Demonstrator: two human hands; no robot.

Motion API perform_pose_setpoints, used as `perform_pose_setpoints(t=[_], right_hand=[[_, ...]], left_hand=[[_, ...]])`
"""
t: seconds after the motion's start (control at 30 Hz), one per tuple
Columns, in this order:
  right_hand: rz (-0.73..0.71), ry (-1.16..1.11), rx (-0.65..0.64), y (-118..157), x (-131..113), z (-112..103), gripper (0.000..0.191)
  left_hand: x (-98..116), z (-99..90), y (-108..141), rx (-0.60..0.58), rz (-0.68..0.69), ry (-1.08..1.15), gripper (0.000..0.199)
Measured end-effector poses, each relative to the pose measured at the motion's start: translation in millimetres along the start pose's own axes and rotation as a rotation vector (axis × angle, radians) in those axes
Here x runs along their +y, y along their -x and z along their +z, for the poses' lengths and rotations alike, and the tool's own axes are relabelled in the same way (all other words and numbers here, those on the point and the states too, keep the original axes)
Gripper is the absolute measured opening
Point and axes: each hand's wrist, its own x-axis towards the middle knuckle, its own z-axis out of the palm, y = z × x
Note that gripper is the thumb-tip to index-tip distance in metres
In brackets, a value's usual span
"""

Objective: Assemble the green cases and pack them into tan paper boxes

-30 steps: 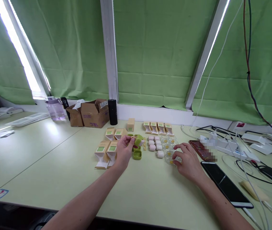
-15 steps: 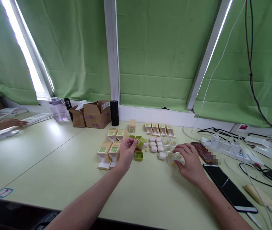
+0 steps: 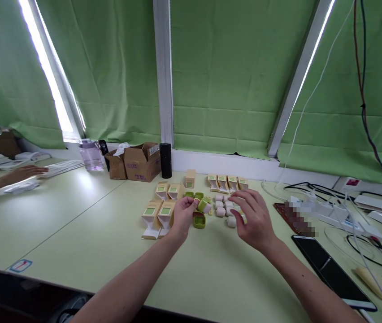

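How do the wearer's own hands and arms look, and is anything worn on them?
The left hand and right hand are ungloved, no rings or watch visible. The left forearm and right forearm are bare, without sleeves in view.

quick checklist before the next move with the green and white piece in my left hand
1. Left hand has the small green-and-white rounded piece: ok, pinched between thumb and fingers.
2. Right hand free: cannot tell, its curved fingers may enclose something clear.
3. Small green square open-topped container upright: ok, on the table just beyond the left hand's fingertips.
4. Small whitish rounded pieces fully visible: not ok, the right hand overlaps part of the group.
5. Other person's hand well apart: ok, at the far left of the table.
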Motion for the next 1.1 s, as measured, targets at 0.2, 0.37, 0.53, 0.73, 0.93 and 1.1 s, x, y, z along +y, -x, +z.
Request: perform_pose_setpoints(t=[0.2, 0.37, 0.53, 0.73, 0.93, 1.1], right_hand=[[-0.114, -0.029, -0.017, -1.8, -25.2, 38.9, 0.047], [-0.083, -0.014, -0.030, 10.4, -29.8, 53.5, 0.044], [-0.087, -0.011, -0.041, 16.2, -26.5, 57.3, 0.036], [0.008, -0.191, 0.054, 20.7, -22.3, 59.0, 0.038], [0.471, -0.662, 0.057, 23.5, -27.7, 57.7, 0.025], [0.911, -1.170, 0.115, 21.6, -31.8, 60.3, 0.040]], left_hand=[[1.0, -0.9, 0.5, 0.043, -0.055, -0.010, 0.048], [2.1, 1.7, 4.9, 0.019, -0.093, -0.034, 0.044], [2.0, 5.7, 9.3, -0.017, -0.131, -0.065, 0.047], [6.0, 8.9, 13.7, -0.089, -0.093, -0.056, 0.052], [6.9, 8.1, 13.6, -0.099, -0.021, -0.066, 0.053], [5.6, 4.5, 9.8, -0.053, 0.041, -0.107, 0.051]])
